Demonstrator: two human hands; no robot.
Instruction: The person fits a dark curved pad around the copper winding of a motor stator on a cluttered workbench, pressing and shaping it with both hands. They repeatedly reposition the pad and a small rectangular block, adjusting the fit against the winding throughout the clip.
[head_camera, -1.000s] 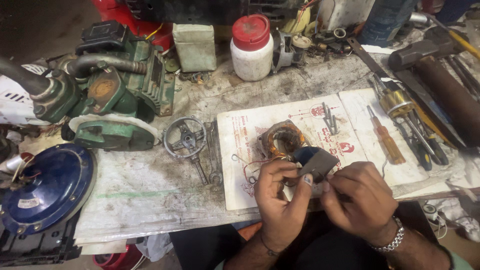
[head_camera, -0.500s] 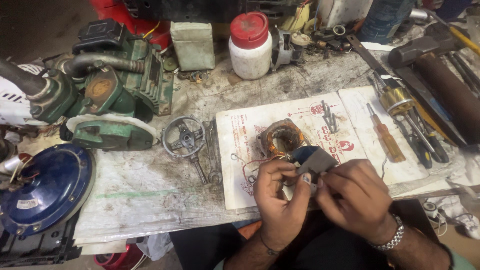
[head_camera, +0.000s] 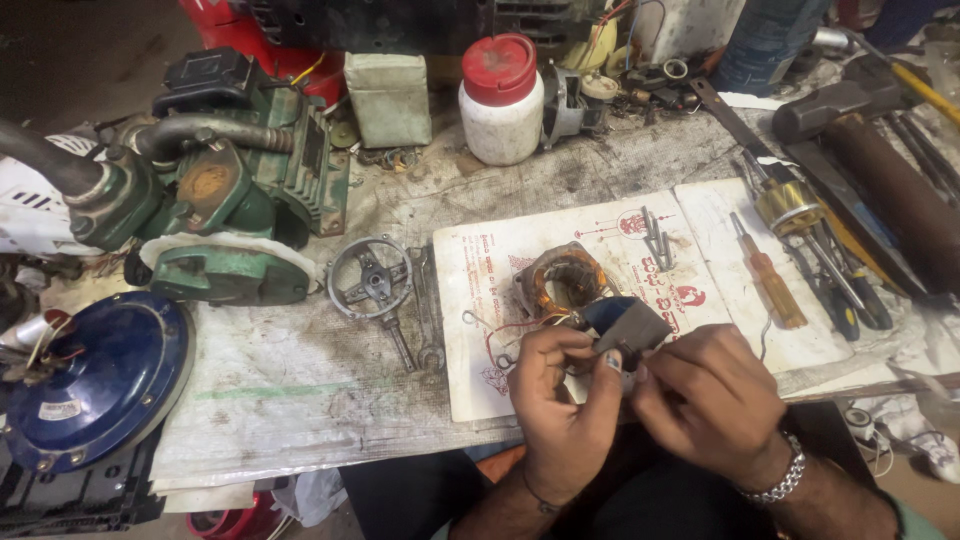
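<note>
Both hands are sitting almost where they were half a second ago; only the grey folded piece between them is tilting slightly differently, and the head camera is holding nearly the same aim.

From the head view, the left hand (head_camera: 565, 400) is curling closed, its thumb and fingertips pinching the lower edge of a small grey folded piece (head_camera: 632, 328) that looks like card or sheet. The right hand (head_camera: 712, 395), wearing a metal bracelet (head_camera: 778, 480) at the wrist, is also closing on the same piece from the other side, fingers bent and pressing against it. The piece is being held just above the near edge of the workbench (head_camera: 300, 380), over a printed paper sheet (head_camera: 480, 300). Just behind it, a copper-wound coil (head_camera: 562, 280) is lying on that sheet, with thin red wires trailing toward the hands.

To the right, an orange-handled screwdriver (head_camera: 770, 285) and dark-handled pliers (head_camera: 850, 290) are lying on a second sheet. To the left, a round metal ring part (head_camera: 370, 278) is resting beside a spanner (head_camera: 428, 310). Farther left, a green motor (head_camera: 235, 190) and a blue round cover (head_camera: 100, 375) are sitting, and a white jar with a red lid (head_camera: 500, 100) is standing at the back.
</note>
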